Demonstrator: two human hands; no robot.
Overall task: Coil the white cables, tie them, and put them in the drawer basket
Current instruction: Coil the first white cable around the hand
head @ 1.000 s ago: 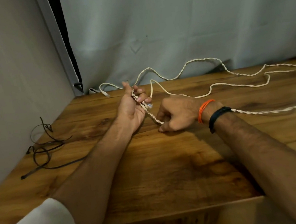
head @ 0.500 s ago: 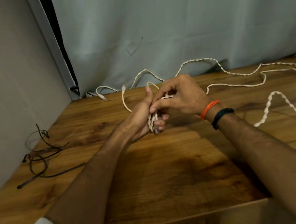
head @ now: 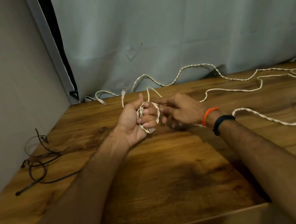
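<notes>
1. The left hand point(head: 135, 121) is held palm up above the wooden table point(head: 172, 175), its fingers curled round a small coil of the white twisted cable point(head: 148, 116), thumb pointing up.
2. The right hand point(head: 179, 110) sits just beside the coil, fingers stretched loosely toward it; whether the fingertips pinch the strand I cannot tell. Its wrist wears an orange band point(head: 209, 115) and a black band point(head: 221, 123).
3. From under the right wrist the same cable runs out in a loop across the right of the table, well apart from the hands.
4. More white cables point(head: 234, 79) snake along the far edge beneath the grey curtain point(head: 169, 31), 2 plug ends lying near the left hand.
5. A black cord point(head: 39, 162) lies tangled at the table's left side, by the wall.
</notes>
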